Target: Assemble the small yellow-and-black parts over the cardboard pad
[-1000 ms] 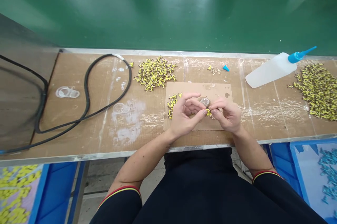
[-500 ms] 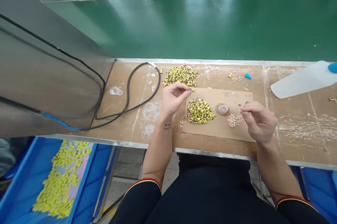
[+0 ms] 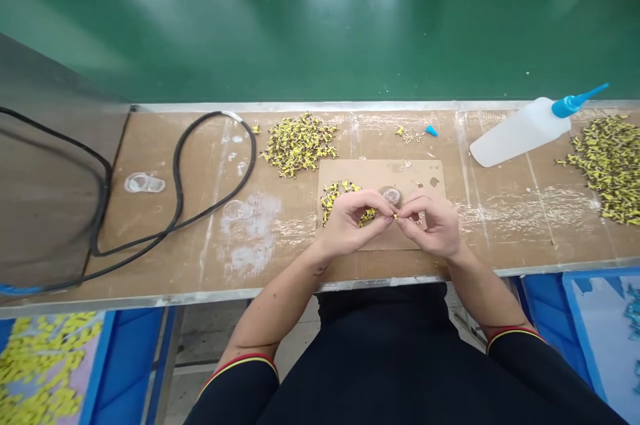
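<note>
My left hand [image 3: 350,222] pinches a small yellow-and-black piece [image 3: 395,216] between thumb and fingertips. Opposite it, my right hand [image 3: 433,222] is closed in a pinch, its fingertips meeting the left ones at the piece. Whatever the right fingers hold is too small to make out. Both hands are above a cardboard sheet [image 3: 380,168]. A pile of yellow-and-black pieces [image 3: 334,195] lies partly covered by my left hand. Just beyond the fingertips sits a small round clear dish [image 3: 392,196]. Tiny beige parts [image 3: 419,217] show in part behind my right fingers.
Another yellow-and-black pile [image 3: 300,144] lies behind the sheet, and a larger one [image 3: 613,168] at the right. A white squeeze bottle [image 3: 523,132] lies on its side near a blue cap [image 3: 431,130]. A black cable [image 3: 177,178] loops at left. Blue trays [image 3: 120,358] flank the table below.
My hands, apart before, have come together over the middle of the cardboard, the left bringing the yellow piece. The view has turned right, showing the bottle's nozzle and the right-hand pile.
</note>
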Action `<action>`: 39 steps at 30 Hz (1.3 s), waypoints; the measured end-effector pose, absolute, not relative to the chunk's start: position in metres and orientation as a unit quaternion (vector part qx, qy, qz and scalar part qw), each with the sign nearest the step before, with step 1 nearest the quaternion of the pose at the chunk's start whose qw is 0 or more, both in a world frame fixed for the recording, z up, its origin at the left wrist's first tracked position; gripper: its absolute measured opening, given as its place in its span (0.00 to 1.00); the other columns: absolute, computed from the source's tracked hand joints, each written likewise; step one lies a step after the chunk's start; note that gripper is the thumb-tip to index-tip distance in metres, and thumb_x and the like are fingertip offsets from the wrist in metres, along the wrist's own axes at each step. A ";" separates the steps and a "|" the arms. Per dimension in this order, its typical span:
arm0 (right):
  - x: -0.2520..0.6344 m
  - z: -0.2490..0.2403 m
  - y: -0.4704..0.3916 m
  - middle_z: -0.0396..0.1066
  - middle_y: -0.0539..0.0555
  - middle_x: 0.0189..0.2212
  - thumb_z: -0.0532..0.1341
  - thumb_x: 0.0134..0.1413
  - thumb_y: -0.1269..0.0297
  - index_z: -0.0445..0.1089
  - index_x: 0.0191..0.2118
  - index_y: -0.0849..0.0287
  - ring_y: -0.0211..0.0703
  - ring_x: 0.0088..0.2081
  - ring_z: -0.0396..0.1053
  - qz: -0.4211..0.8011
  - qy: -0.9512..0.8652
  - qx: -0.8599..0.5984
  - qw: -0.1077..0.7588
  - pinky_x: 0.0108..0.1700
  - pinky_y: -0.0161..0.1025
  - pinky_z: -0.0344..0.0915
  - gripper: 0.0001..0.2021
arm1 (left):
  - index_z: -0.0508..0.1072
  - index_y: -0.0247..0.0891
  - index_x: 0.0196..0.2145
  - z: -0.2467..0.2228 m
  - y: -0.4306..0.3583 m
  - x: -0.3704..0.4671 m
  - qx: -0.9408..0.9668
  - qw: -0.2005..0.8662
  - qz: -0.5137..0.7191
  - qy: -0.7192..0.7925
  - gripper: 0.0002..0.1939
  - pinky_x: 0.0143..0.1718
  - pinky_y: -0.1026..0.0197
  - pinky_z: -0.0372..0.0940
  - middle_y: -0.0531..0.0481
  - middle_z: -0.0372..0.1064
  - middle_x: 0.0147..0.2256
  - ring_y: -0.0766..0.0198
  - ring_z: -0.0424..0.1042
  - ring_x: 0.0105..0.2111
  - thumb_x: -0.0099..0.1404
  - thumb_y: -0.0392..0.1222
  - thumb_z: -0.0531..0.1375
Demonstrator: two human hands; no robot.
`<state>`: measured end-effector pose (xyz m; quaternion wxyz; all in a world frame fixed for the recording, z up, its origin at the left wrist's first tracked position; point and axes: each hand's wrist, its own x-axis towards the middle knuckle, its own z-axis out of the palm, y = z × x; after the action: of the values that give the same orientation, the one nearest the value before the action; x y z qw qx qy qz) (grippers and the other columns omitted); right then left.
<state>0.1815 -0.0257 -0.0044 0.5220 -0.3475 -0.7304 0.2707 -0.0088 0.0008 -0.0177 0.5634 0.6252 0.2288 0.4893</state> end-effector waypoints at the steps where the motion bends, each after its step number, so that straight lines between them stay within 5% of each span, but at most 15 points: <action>1: 0.181 -0.004 -0.026 0.75 0.49 0.28 0.66 0.57 0.73 0.75 0.37 0.55 0.36 0.27 0.69 0.276 -0.726 -0.349 0.524 0.27 0.35 0.66 0.06 | 0.79 0.36 0.34 -0.018 0.001 -0.009 0.625 0.562 0.491 0.230 0.04 0.37 0.63 0.73 0.46 0.79 0.32 0.64 0.80 0.34 0.66 0.39 0.69; 8: 0.182 -0.004 -0.025 0.76 0.49 0.27 0.66 0.56 0.73 0.76 0.35 0.55 0.36 0.25 0.69 0.285 -0.708 -0.373 0.527 0.25 0.35 0.65 0.05 | 0.82 0.39 0.35 -0.017 -0.001 -0.006 0.622 0.545 0.508 0.240 0.01 0.36 0.62 0.73 0.46 0.80 0.34 0.65 0.78 0.33 0.65 0.38 0.70; 13: 0.182 -0.002 -0.024 0.73 0.47 0.24 0.65 0.54 0.75 0.76 0.32 0.55 0.34 0.25 0.66 0.330 -0.694 -0.379 0.515 0.26 0.34 0.64 0.06 | 0.80 0.38 0.39 -0.021 -0.005 -0.005 0.604 0.535 0.522 0.275 0.08 0.34 0.63 0.74 0.47 0.81 0.32 0.64 0.79 0.31 0.64 0.42 0.71; 20: 0.184 -0.002 -0.023 0.73 0.47 0.23 0.67 0.54 0.73 0.76 0.31 0.57 0.33 0.24 0.66 0.403 -0.674 -0.380 0.489 0.25 0.33 0.62 0.05 | 0.74 0.40 0.48 -0.022 -0.003 -0.010 0.658 0.479 0.537 0.221 0.15 0.42 0.64 0.76 0.49 0.83 0.34 0.64 0.84 0.36 0.65 0.34 0.70; 39: 0.189 -0.003 -0.023 0.73 0.47 0.22 0.69 0.56 0.68 0.75 0.28 0.57 0.33 0.22 0.64 0.451 -0.683 -0.370 0.439 0.24 0.34 0.61 0.06 | 0.73 0.39 0.42 -0.019 -0.004 -0.016 0.686 0.483 0.497 0.222 0.09 0.39 0.63 0.75 0.48 0.79 0.33 0.64 0.82 0.34 0.67 0.39 0.68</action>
<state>0.1885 -0.0227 -0.0025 0.4386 -0.3705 -0.6834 0.4509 -0.0158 -0.0035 -0.0187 0.4833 0.6858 0.2218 0.4968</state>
